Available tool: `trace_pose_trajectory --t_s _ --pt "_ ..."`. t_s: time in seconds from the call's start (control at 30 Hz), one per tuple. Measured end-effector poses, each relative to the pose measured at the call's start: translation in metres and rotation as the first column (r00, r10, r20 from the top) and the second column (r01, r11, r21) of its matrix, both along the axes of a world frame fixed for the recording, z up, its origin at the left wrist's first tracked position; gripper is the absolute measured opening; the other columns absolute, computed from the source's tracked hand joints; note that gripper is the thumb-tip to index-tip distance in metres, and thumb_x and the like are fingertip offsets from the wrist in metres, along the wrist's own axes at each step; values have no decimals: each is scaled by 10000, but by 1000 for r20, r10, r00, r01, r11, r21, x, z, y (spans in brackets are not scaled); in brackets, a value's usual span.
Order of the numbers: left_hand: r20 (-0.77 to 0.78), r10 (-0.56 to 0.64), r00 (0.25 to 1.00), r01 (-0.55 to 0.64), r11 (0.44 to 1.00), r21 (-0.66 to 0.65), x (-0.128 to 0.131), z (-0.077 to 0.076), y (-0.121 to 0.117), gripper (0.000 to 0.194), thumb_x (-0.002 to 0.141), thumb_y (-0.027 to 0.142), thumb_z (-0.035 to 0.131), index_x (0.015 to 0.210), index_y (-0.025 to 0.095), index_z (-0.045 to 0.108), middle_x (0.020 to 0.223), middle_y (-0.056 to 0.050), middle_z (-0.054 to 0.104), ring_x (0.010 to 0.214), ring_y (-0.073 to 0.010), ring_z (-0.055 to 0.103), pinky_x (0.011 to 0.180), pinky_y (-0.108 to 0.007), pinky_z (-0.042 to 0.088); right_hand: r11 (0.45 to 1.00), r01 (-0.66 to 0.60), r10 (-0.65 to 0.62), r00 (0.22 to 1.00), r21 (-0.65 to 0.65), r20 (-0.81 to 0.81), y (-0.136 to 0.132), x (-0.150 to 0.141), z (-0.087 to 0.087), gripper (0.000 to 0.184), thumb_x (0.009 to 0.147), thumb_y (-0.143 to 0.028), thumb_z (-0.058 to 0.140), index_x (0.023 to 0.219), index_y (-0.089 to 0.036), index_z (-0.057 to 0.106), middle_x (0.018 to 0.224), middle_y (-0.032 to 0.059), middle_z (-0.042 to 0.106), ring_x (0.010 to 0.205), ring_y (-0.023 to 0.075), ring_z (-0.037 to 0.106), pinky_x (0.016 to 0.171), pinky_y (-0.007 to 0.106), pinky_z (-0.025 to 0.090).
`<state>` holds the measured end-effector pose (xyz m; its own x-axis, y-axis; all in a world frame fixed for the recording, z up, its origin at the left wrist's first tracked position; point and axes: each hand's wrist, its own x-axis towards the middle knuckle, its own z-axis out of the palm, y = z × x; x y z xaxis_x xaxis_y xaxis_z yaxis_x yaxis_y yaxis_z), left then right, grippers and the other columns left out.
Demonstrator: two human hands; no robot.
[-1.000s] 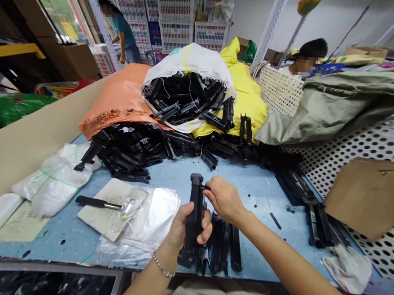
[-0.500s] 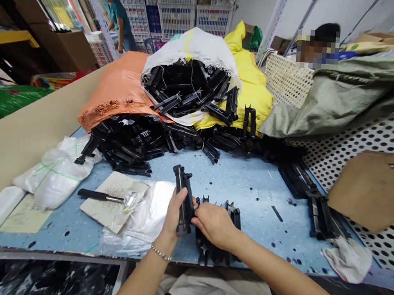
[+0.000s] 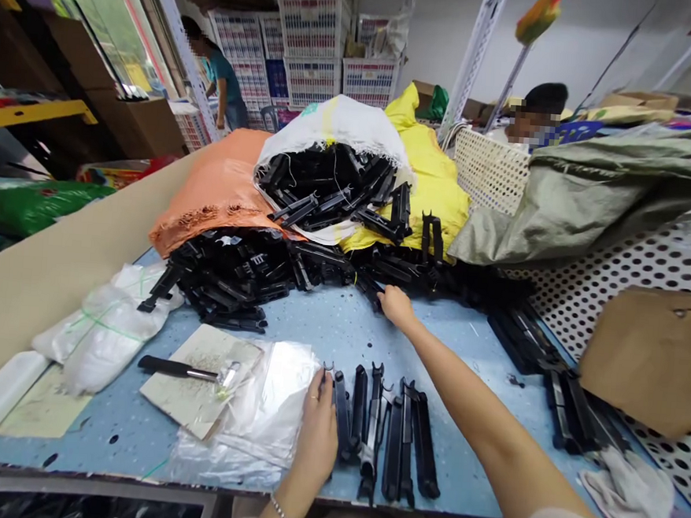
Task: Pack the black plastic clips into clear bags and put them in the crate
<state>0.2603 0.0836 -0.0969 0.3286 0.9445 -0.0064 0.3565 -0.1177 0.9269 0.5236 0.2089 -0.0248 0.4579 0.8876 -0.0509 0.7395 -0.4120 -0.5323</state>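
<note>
Several long black plastic parts with forked ends stand in a rough row [image 3: 392, 444] near the table's front edge. At the left end of that row, my left hand [image 3: 317, 427] is closed around one such part [image 3: 326, 372], its fingers hiding most of it. My right hand [image 3: 397, 306] reaches to the front of the heap, its fingers closed on the end of another long black plastic part [image 3: 370, 288]. More black parts spill from the white sack [image 3: 355, 121], the orange sack [image 3: 215, 175] and the yellow sack [image 3: 437, 175].
A black-handled hammer [image 3: 178, 367] lies on a pale board [image 3: 193, 406] beside clear plastic bags [image 3: 277, 396]. White bundles [image 3: 104, 321] are at left. More black parts [image 3: 566, 401], a cloth [image 3: 630, 492] and brown cardboard [image 3: 649, 359] are at right. Two people are behind.
My right hand has left the part held between both hands and stretched forward to the heap. My left hand has moved down to the row's left end. The view has tilted up.
</note>
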Motion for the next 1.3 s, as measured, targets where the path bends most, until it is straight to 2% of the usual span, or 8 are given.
trace_pose_trajectory --t_s 0.23,0.4,0.53,0.63,0.73,0.9,1.07,1.3 --pt "435 20 900 95 966 -241 22 49 20 545 881 410 538 1385 253 402 1463 -113 399 1352 -260 383 1141 -447 282 997 -74 77 968 24 -238 -109 -24 0 326 933 -363 376 947 -164 634 670 6 634 586 155 594 601 264 458" --pt "605 81 792 238 873 -427 55 88 28 550 834 488 588 1286 219 427 1077 -93 637 895 -209 658 833 -370 531 903 -355 412 876 241 -251 -174 -66 14 318 970 -406 360 891 -215 601 757 9 630 667 152 586 620 266 452" --pt "458 -44 888 213 922 -325 48 101 13 596 816 426 640 1333 255 399 1026 -48 620 743 -157 633 724 -302 532 846 -406 342 911 345 233 -160 -59 32 301 976 -395 358 1000 -184 571 917 95 633 836 216 573 719 332 451" --pt "434 -79 897 248 904 -348 36 106 3 639 843 429 598 1395 256 329 941 -41 629 671 -161 623 638 -296 530 741 -609 436 756 281 489 -138 -50 42 297 975 -380 368 974 -168 577 894 114 618 821 232 537 692 340 432" --pt "424 -65 903 229 909 -349 29 109 4 592 841 423 593 1362 245 375 919 -37 620 626 -148 607 597 -285 526 654 -716 575 680 245 455 -120 -51 45 327 985 -391 339 925 -169 572 813 85 593 771 211 521 663 320 415" --pt "428 68 901 101 927 -360 20 109 25 571 810 421 615 1314 251 409 939 -20 582 576 -117 588 528 -255 507 739 -620 643 766 263 -2 -120 -78 41 378 1012 -403 227 939 -196 535 788 21 599 709 147 552 649 263 430" --pt "396 104 912 20 955 -297 9 100 33 481 807 435 604 1225 215 511 929 -36 622 737 -167 630 626 -260 516 607 -765 719 644 216 261 -158 -111 21 346 975 -410 359 840 -184 584 789 67 618 737 190 533 689 319 410" --pt "67 21 998 3 941 -337 -29 68 40 710 758 450 664 1376 205 417 773 -33 654 503 -168 584 508 -281 471 919 -393 376 901 42 215 -217 -82 -12 466 873 -489 528 1264 -236 524 1245 154 562 1190 339 463 927 513 406"
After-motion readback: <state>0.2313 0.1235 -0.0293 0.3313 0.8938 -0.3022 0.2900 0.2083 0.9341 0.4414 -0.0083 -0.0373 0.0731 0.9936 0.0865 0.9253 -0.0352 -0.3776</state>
